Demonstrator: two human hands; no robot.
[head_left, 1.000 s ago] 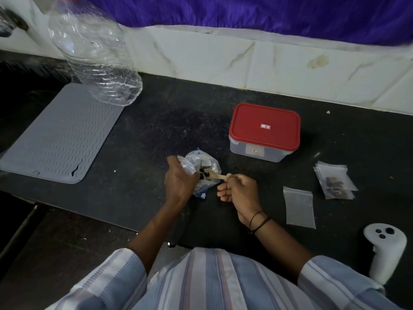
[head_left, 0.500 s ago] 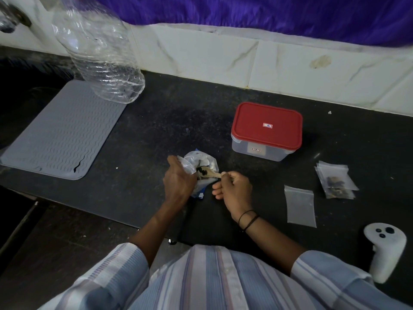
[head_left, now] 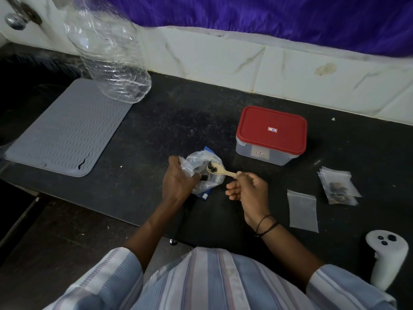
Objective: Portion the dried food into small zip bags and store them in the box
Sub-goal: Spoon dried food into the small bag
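1. Two hands work over a black counter (head_left: 169, 121) in the single head view. The left hand (head_left: 176, 184) has its fingers curled round the gathered neck of a clear plastic supply bag (head_left: 201, 173), holding the mouth open; the bag's blue-edged bottom sits on the counter just below those fingers.
2. The right hand (head_left: 248, 191) pinches the handle end of a small wooden spoon (head_left: 220, 171) between thumb and forefinger, while its other fingers are curled loosely under the palm. The spoon's bowl points away from the right fingertips toward the left hand and lies at the bag's mouth.
3. A few dark pieces of dried food (head_left: 212, 168) sit in the spoon's bowl; more dark pieces show inside the bag just beside the left fingers, though how many is hard to tell through the crumpled plastic.
4. Beyond the right fingertips stands the box (head_left: 271, 135), its red lid on, apart from both hands.
5. To the outer side of the right hand an empty zip bag (head_left: 302, 211) lies flat, and farther out a stack of zip bags (head_left: 338, 186) lies with dark pieces in it.
6. A white controller (head_left: 386, 253) lies near the right forearm.
7. Well beyond the left fingers are a grey ribbed mat (head_left: 64, 130) and a clear plastic bottle (head_left: 107, 50), whose base touches the mat's far corner.
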